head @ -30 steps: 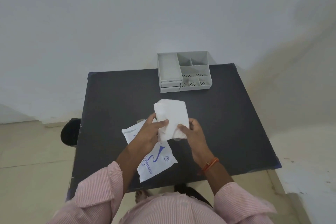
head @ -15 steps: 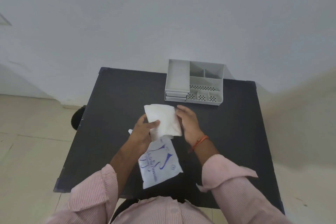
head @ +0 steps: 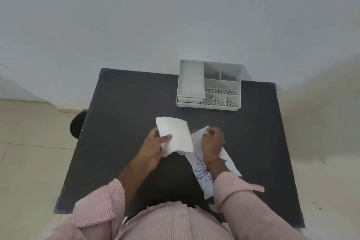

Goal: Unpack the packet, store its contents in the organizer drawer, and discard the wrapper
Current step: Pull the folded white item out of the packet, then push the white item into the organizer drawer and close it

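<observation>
My left hand [head: 153, 145] grips a folded white sheet [head: 175, 135], the packet's contents, held above the middle of the black table [head: 120, 107]. My right hand [head: 211, 140] pinches the top corner of the white wrapper [head: 198, 167] printed with blue lettering, which lies on the table under my right forearm. The grey organizer [head: 191, 82] stands at the table's far edge. Its left side has a flat tray over two shut drawers [head: 189, 101].
A dark round object [head: 76, 124] sits on the floor at the table's left edge. A pale wall rises right behind the organizer. Light floor tiles surround the table on the left and right.
My right hand left the folded sheet and took the wrapper's corner. The wrapper now lies to the right, under my right arm. The left hand alone holds the sheet.
</observation>
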